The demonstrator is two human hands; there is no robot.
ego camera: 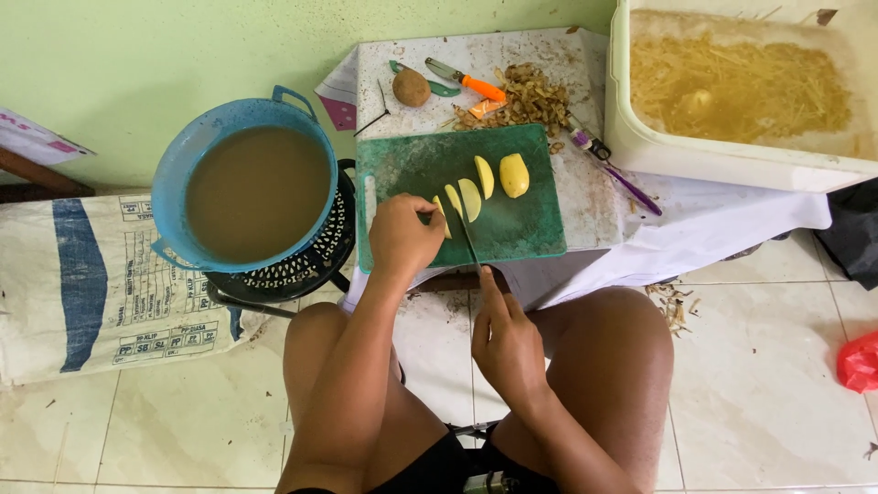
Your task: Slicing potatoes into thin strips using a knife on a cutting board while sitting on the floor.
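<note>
A green cutting board [512,233] lies on a low white table [585,197]. On it are peeled yellow potato slices [474,192] and a larger potato piece [514,175]. My left hand [402,236] presses down on the potato piece [444,212] at the slices' near end. My right hand [506,343] grips a knife [470,245], forefinger along its back, the blade pointing toward the potato next to my left fingers.
A blue basin of brown water [247,192] sits on a black stand to the left. At the back lie an unpeeled potato [412,88], an orange-handled knife [468,82], a peel heap [526,96]. A white tub of potato strips [741,91] stands right; a sack [91,284] lies left.
</note>
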